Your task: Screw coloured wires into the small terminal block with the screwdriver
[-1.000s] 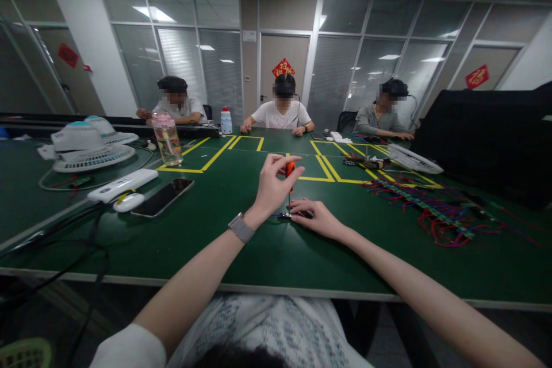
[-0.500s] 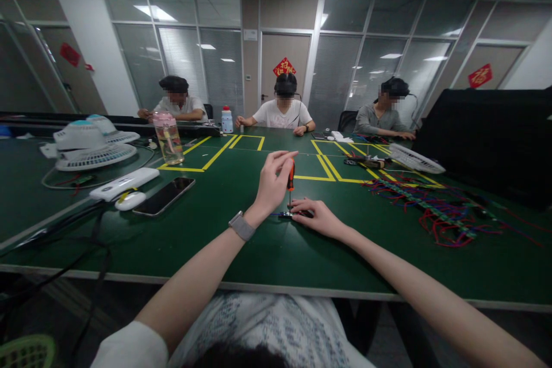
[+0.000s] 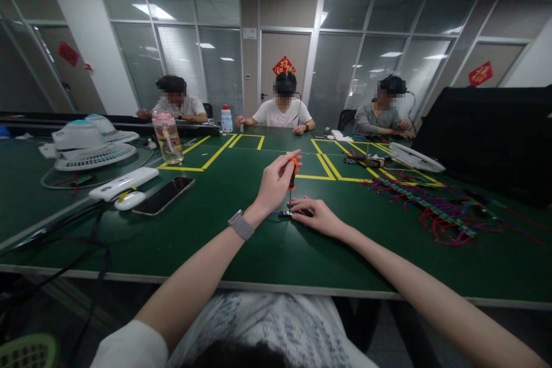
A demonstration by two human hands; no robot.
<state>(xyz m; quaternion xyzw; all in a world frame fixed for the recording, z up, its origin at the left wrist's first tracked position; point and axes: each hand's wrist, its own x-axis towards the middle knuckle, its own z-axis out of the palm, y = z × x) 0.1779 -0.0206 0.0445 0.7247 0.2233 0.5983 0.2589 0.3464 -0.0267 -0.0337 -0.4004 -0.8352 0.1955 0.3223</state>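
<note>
My left hand (image 3: 276,182) grips an orange and black screwdriver (image 3: 292,175) by its handle. The screwdriver stands upright, its thin shaft pointing down at a small dark part (image 3: 284,214) on the green table. Low beside the shaft, my right hand (image 3: 317,215) rests on the table with thumb and fingers closed on the right side of that small part. A thin blue wire runs out to the left of the part. What exactly the part is cannot be made out, and the right fingers cover some of it.
On the left are a phone (image 3: 164,195), a white mouse (image 3: 130,200), a white power strip (image 3: 125,183), white fans (image 3: 95,152) and a drink bottle (image 3: 168,138). Red and blue wired boards (image 3: 435,213) lie to the right, near a black monitor (image 3: 487,144). Several people sit opposite.
My left fingers have shifted slightly around the screwdriver handle, and more of its orange top shows. My right hand stays at the small part.
</note>
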